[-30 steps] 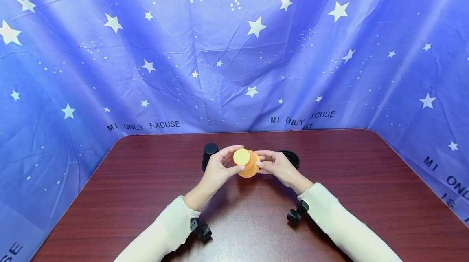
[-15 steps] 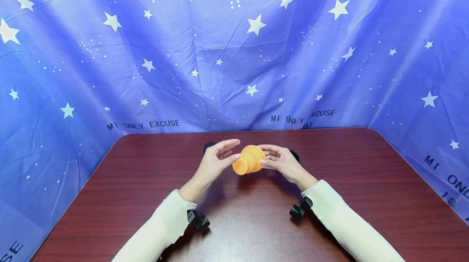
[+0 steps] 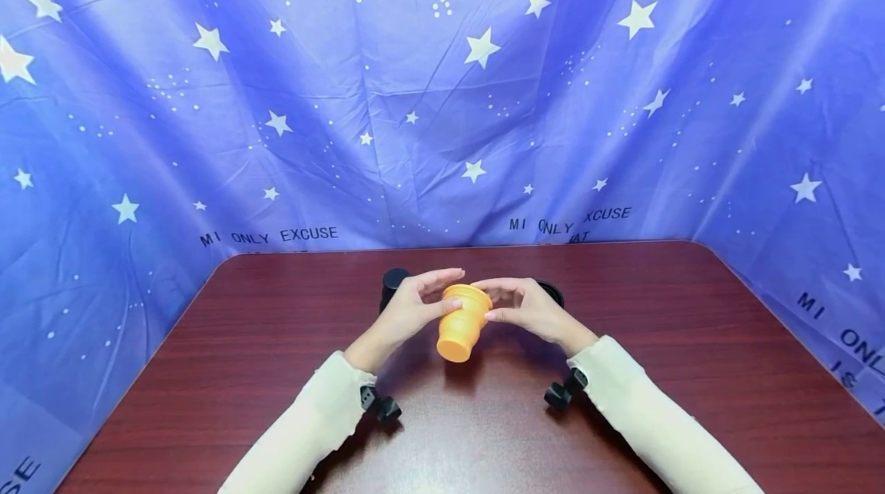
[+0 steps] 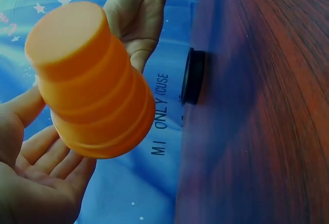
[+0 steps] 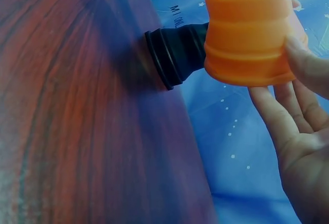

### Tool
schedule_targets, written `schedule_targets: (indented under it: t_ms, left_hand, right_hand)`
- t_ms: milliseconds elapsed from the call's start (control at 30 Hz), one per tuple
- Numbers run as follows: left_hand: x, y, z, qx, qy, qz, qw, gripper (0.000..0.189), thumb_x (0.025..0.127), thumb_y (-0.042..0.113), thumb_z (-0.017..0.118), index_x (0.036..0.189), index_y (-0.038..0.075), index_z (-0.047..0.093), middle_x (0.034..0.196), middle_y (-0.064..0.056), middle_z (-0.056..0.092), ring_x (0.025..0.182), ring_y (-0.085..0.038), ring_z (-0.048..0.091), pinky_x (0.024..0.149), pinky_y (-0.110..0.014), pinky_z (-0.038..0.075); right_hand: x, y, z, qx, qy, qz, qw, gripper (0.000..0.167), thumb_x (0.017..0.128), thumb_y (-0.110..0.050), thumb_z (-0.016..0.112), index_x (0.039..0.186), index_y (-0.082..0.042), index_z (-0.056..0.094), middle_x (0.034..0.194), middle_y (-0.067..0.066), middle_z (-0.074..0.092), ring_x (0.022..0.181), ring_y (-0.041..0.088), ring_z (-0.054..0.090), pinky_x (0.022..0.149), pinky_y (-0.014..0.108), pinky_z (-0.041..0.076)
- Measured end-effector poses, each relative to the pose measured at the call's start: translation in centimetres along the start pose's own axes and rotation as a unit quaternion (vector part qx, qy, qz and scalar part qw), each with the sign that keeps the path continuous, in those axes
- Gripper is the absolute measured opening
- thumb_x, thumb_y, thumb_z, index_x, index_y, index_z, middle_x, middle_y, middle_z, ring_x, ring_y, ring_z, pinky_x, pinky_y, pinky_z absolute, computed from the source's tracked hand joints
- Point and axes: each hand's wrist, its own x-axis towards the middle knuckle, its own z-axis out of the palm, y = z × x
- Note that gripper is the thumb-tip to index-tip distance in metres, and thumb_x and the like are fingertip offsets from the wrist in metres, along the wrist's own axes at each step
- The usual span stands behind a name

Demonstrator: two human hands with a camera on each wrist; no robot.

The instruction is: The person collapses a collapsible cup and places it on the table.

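An orange collapsible cup [image 3: 462,325], extended into stepped tiers, is held above the table between both hands. Its narrow closed base tips down toward the person in the head view, with the wide rim at the far side. My left hand [image 3: 406,316] has its thumb along the cup's side and its fingers near the rim, as the left wrist view [image 4: 43,178] also shows. My right hand [image 3: 538,311] pinches the cup close to its wide rim, thumb on the wall and fingers at the rim edge in the right wrist view. The cup's inside is hidden.
Behind the left hand, a black stepped cup [image 5: 177,52] stands wide end down on the dark red wooden table [image 3: 228,371]. A low black round piece [image 4: 194,76] lies behind the right hand. A blue star-printed cloth [image 3: 415,79] hangs beyond the table edge.
The cup's narrow base has swung from facing up toward the head camera to pointing down toward the person. The left fingers lifted away midway and the hand has moved back onto the cup.
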Motion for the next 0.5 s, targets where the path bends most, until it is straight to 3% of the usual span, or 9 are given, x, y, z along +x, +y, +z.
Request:
schedule_targets:
  t_ms: [233,500]
  left_hand:
    - [-0.08,-0.03,0.13,0.014,-0.004,-0.01,0.9998,0.041,0.083,0.004,0.071,0.12,-0.006,0.06,0.107,-0.02,0.066,0.089,-0.016,0.064,0.078,-0.025,0.052]
    - [-0.19,-0.06,0.26,0.018,0.014,-0.002,0.9997,0.037,0.081,-0.001,0.071,0.115,-0.01,0.061,0.103,-0.023,0.067,0.081,-0.01,0.063,0.073,-0.023,0.052]
  right_hand:
    - [0.08,-0.34,-0.1,-0.009,-0.012,0.004,0.9999,0.042,0.083,-0.004,0.07,0.124,-0.003,0.06,0.1,0.01,0.068,0.089,0.02,0.065,0.073,0.033,0.055]
    - [0.16,-0.27,0.25,0.0,0.018,0.008,0.9998,0.036,0.084,-0.003,0.068,0.12,-0.002,0.061,0.105,0.012,0.067,0.094,0.019,0.063,0.078,0.037,0.054]
